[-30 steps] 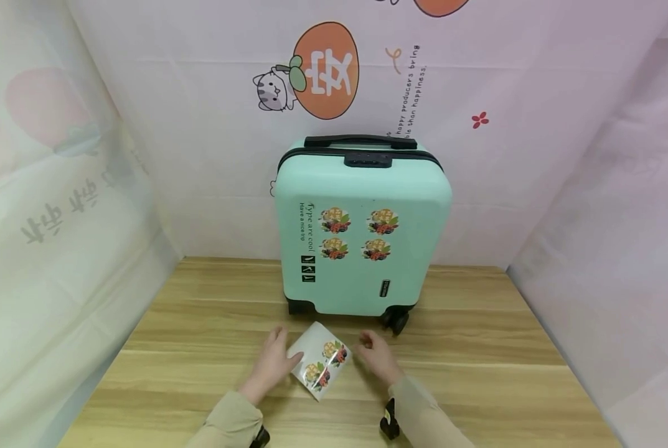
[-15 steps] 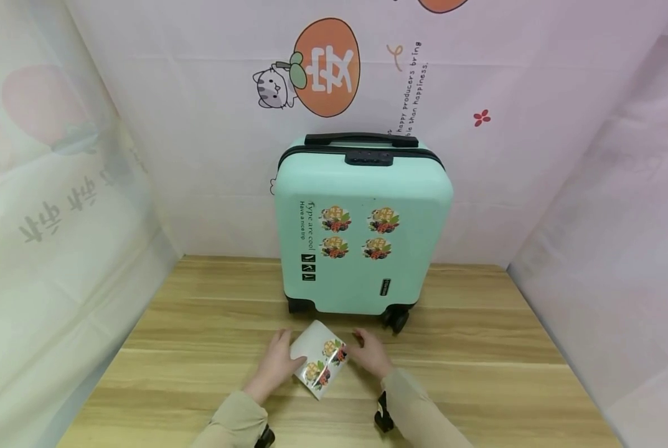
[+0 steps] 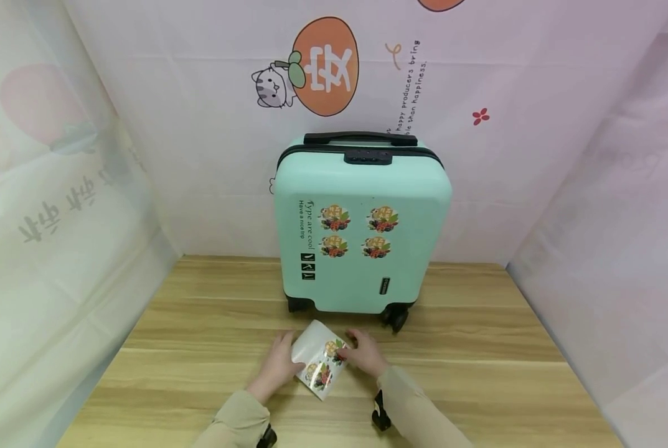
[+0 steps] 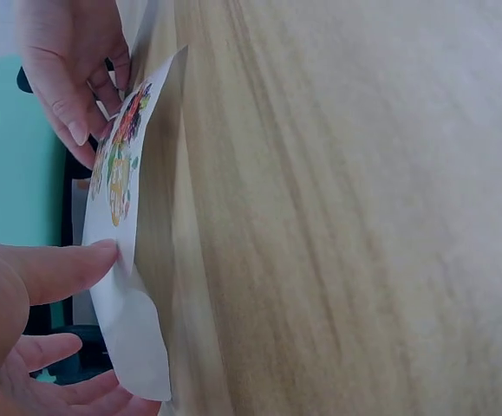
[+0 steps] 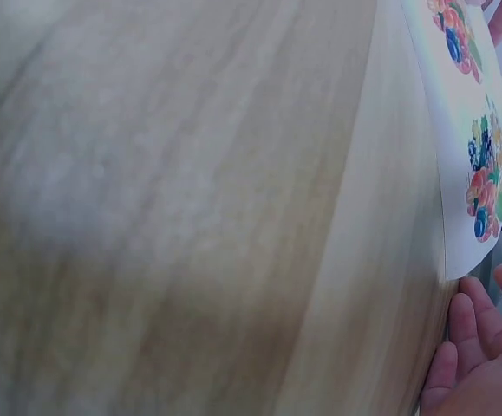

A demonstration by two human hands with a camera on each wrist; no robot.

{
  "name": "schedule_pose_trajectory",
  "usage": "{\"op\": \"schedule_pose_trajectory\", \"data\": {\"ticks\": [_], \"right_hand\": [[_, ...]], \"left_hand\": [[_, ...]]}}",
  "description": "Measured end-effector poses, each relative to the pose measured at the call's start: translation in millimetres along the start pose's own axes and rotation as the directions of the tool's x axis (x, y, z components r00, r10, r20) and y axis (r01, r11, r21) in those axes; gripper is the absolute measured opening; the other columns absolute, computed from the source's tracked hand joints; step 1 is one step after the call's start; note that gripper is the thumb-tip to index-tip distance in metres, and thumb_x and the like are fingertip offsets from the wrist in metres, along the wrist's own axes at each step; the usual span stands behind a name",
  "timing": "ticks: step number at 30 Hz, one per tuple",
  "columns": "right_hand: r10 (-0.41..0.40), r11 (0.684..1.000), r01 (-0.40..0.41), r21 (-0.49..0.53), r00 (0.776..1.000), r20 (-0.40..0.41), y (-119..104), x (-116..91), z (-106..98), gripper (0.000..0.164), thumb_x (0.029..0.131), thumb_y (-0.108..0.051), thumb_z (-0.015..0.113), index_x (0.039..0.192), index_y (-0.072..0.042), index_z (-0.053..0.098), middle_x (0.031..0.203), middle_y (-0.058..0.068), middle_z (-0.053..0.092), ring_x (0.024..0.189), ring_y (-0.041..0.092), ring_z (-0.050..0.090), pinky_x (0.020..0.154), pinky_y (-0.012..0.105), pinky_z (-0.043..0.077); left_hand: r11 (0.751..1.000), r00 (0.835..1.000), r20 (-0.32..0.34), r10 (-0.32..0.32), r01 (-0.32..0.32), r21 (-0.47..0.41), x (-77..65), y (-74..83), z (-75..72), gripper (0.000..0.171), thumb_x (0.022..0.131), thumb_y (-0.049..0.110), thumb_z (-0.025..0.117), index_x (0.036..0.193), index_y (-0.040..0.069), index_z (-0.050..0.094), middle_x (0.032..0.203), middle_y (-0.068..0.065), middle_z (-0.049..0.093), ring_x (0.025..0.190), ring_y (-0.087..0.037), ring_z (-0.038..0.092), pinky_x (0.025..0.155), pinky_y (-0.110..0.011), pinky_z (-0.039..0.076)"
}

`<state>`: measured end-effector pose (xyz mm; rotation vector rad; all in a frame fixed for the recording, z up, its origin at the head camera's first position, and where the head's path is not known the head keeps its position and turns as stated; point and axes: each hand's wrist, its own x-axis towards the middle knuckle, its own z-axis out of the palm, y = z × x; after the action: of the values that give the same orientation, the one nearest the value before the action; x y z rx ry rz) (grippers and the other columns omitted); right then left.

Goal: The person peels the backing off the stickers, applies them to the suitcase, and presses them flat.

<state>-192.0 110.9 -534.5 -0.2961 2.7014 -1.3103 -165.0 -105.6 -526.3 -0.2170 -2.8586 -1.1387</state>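
Note:
A white sticker sheet (image 3: 311, 341) with two printed fruit stickers (image 3: 319, 375) is in front of the suitcase in the head view. My left hand (image 3: 277, 364) holds its left side, the thumb on the printed face and the fingers behind the sheet (image 4: 129, 321) in the left wrist view. At its right edge is my right hand (image 3: 365, 353), thumb and forefinger apart beside a sticker. The right wrist view shows those fingers loosely bent by the corner of the sheet (image 5: 455, 247). A mint-green suitcase (image 3: 356, 292) stands upright behind both hands.
Several fruit stickers (image 3: 375, 247) are on the suitcase front, beside printed lettering. Its black handle (image 3: 360, 139) is on top and a black wheel (image 3: 395, 318) below. The wood-grain table (image 3: 479, 323) is enclosed by printed cloth (image 3: 210, 155) at the back and sides.
My right hand has moved left, from beside the sheet to over its right edge. My left hand has shifted slightly right along with its grip. The suitcase stays put.

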Motion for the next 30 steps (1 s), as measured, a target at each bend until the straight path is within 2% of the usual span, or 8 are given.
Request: {"op": "schedule_pose_trajectory", "data": {"ticks": [9, 13, 18, 26, 30], "right_hand": [[-0.009, 0.999, 0.007, 0.038, 0.999, 0.039, -2.7, -1.0, 1.2, 0.059, 0.085, -0.018, 0.068, 0.130, 0.012, 0.046, 0.121, 0.027, 0.055, 0.108, 0.039, 0.054, 0.088, 0.050, 0.047], [-0.002, 0.999, 0.000, 0.045, 0.999, 0.054, -3.1, -1.3, 2.1, 0.057, 0.085, -0.017, 0.069, 0.128, 0.012, 0.047, 0.113, 0.023, 0.058, 0.097, 0.031, 0.056, 0.077, 0.040, 0.050], [0.004, 0.999, -0.008, 0.052, 0.998, 0.064, -0.1, -0.2, 5.1, 0.053, 0.084, -0.016, 0.068, 0.126, 0.011, 0.050, 0.104, 0.017, 0.059, 0.085, 0.021, 0.054, 0.067, 0.031, 0.047], [0.004, 0.991, -0.012, 0.135, 0.998, 0.059, 1.5, -2.4, 4.1, 0.047, 0.085, -0.012, 0.068, 0.123, 0.010, 0.052, 0.098, 0.016, 0.060, 0.082, 0.019, 0.052, 0.062, 0.027, 0.044], [0.009, 0.987, -0.016, 0.160, 0.999, 0.044, 0.9, -3.9, 1.7, 0.043, 0.085, -0.011, 0.068, 0.120, 0.010, 0.054, 0.099, 0.015, 0.061, 0.086, 0.020, 0.054, 0.066, 0.028, 0.047]], "left_hand": [[1.000, 1.000, 0.008, -0.020, 0.020, -0.018, -0.8, -0.2, 0.9, 0.070, 0.064, -0.005, 0.077, 0.128, -0.008, 0.048, 0.125, -0.030, 0.049, 0.103, -0.042, 0.055, 0.089, -0.056, 0.048], [1.000, 1.000, 0.011, -0.028, 0.028, -0.011, -1.8, 0.0, 2.1, 0.069, 0.065, -0.005, 0.076, 0.128, -0.008, 0.048, 0.124, -0.031, 0.050, 0.103, -0.042, 0.055, 0.091, -0.056, 0.047], [0.999, 0.999, 0.012, -0.040, 0.040, -0.012, -2.4, 0.8, 3.3, 0.067, 0.066, -0.006, 0.075, 0.128, -0.008, 0.048, 0.121, -0.031, 0.051, 0.100, -0.042, 0.056, 0.088, -0.056, 0.048], [0.997, 0.998, 0.023, -0.051, 0.052, -0.050, -3.1, 1.8, 2.2, 0.064, 0.071, -0.006, 0.072, 0.129, -0.010, 0.046, 0.113, -0.028, 0.057, 0.094, -0.038, 0.060, 0.082, -0.052, 0.053], [0.995, 0.998, 0.033, -0.048, 0.050, -0.088, -4.0, 3.4, -1.0, 0.063, 0.073, -0.006, 0.070, 0.130, -0.011, 0.044, 0.107, -0.026, 0.062, 0.092, -0.036, 0.062, 0.078, -0.047, 0.055]]}}
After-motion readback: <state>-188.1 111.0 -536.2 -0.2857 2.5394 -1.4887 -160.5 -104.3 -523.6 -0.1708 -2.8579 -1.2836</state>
